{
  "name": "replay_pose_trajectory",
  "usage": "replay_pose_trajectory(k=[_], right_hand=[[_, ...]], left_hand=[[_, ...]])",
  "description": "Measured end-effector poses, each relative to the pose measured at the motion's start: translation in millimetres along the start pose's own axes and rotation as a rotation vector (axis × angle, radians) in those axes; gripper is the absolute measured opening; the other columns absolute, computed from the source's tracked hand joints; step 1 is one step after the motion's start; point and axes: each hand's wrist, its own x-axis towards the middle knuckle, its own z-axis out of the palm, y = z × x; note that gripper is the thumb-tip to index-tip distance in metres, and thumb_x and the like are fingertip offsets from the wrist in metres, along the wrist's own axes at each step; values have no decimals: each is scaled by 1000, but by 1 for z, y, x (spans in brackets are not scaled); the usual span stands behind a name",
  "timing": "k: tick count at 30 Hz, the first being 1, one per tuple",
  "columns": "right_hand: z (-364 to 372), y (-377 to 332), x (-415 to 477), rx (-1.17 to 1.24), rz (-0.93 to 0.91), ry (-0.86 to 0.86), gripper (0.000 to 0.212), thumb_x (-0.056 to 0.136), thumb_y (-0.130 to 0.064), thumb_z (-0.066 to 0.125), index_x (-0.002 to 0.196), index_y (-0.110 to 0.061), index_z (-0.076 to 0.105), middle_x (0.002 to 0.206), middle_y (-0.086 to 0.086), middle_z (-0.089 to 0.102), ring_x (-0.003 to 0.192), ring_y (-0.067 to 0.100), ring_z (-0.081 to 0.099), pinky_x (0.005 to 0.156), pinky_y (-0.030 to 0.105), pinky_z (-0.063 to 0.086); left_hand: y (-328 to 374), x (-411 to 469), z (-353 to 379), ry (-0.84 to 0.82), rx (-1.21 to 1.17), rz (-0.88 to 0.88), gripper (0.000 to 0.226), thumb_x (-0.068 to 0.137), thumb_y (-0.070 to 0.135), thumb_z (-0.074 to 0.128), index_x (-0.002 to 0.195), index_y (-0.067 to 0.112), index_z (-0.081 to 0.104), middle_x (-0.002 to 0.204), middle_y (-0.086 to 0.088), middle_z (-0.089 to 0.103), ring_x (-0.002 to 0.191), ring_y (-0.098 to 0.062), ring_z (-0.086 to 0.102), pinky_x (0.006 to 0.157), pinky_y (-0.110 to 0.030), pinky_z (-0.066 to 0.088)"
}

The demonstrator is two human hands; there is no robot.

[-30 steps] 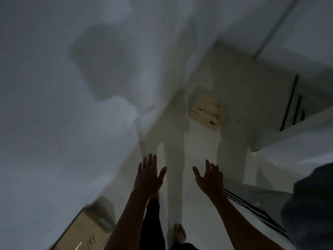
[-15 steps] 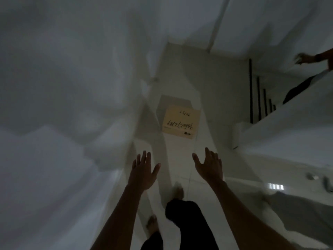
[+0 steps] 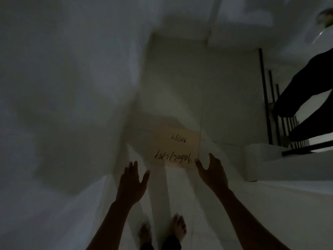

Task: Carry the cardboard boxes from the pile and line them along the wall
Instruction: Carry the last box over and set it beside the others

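Observation:
A tan cardboard box (image 3: 175, 147) with handwritten black numbers on its top sits on the pale floor close to the white wall (image 3: 63, 87) on the left. My left hand (image 3: 132, 183) hovers just short of the box's near left corner, fingers spread, holding nothing. Near the box's near right corner my right hand (image 3: 211, 171) is also empty, fingers apart and thumb pointing at the box edge. Neither hand touches the box. The scene is dim and blurred.
My bare feet (image 3: 178, 227) stand on the tiled floor behind the hands. A low white ledge (image 3: 270, 163) and dark railing bars (image 3: 266, 105) lie to the right, where another person's dark-clothed leg (image 3: 306, 91) shows. The narrow floor strip runs ahead to a far wall.
I have walked toward the box; it now looks larger and sits just beyond my fingertips. Both hands stay open and empty. Another person's leg has come into view at the right.

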Motion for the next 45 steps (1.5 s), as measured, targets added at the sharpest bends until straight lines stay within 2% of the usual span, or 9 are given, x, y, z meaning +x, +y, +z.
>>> replay_pose_trajectory(k=[6, 14, 17, 21, 23, 29, 32, 37, 45], right_hand=[[64, 23, 145, 88, 114, -30, 99, 87, -70, 56, 161, -16, 19, 163, 13, 30, 146, 36, 37, 112, 51, 42], [150, 64, 275, 326, 347, -88, 129, 72, -67, 76, 162, -7, 5, 165, 21, 24, 150, 37, 32, 118, 47, 36], [174, 80, 292, 512, 446, -110, 111, 74, -62, 78, 159, -12, 27, 157, 14, 43, 140, 35, 48, 109, 45, 46], [184, 78, 283, 552, 418, -130, 67, 77, -71, 68, 126, -25, 64, 119, 6, 70, 105, 29, 68, 95, 48, 57], [172, 67, 263, 539, 398, -103, 57, 80, -69, 67, 121, -28, 64, 109, 4, 68, 98, 27, 66, 96, 49, 57], [82, -14, 121, 433, 310, -200, 74, 81, -70, 65, 138, -23, 57, 116, 5, 69, 98, 26, 67, 78, 36, 57], [34, -62, 25, 338, 217, -268, 87, 70, -82, 64, 135, -25, 60, 116, 4, 73, 99, 27, 71, 88, 46, 61], [-10, -127, -124, 171, -20, -354, 80, 81, -74, 62, 139, -19, 57, 130, 8, 66, 116, 33, 64, 100, 51, 53], [13, -166, -313, -134, -317, -549, 84, 83, -78, 53, 142, -18, 54, 140, 14, 59, 128, 37, 55, 108, 49, 44]], left_hand=[[-18, 172, 62, -60, 0, -47, 85, 94, 61, 35, 155, 13, 0, 165, -9, 4, 152, -29, 7, 123, -44, 16], [-17, 332, 146, -26, -324, -208, 106, 81, 59, 64, 155, 7, 8, 161, -16, 22, 146, -33, 28, 117, -41, 28], [-22, 356, 172, 9, -405, -246, 99, 77, 52, 72, 151, 10, 22, 151, -16, 41, 138, -34, 42, 110, -41, 37], [-30, 350, 175, 79, -378, -276, 83, 74, 51, 76, 138, 11, 43, 138, -15, 55, 127, -35, 52, 105, -43, 45], [-31, 327, 159, 86, -386, -273, 79, 73, 53, 76, 133, 10, 49, 136, -14, 57, 124, -35, 54, 103, -46, 47], [-36, 158, 45, 154, -517, -367, 78, 73, 53, 76, 135, 15, 50, 138, -11, 57, 127, -32, 53, 106, -42, 45], [-43, 44, -23, 204, -549, -441, 82, 77, 53, 73, 142, 14, 42, 145, -11, 51, 131, -33, 49, 109, -43, 40], [-85, -138, -87, 322, -720, -565, 92, 65, 67, 70, 140, 19, 45, 140, -9, 56, 125, -34, 55, 104, -51, 47], [-160, -374, -68, 585, -928, -768, 82, 71, 57, 76, 137, 16, 48, 133, -12, 62, 118, -35, 61, 97, -49, 52]])
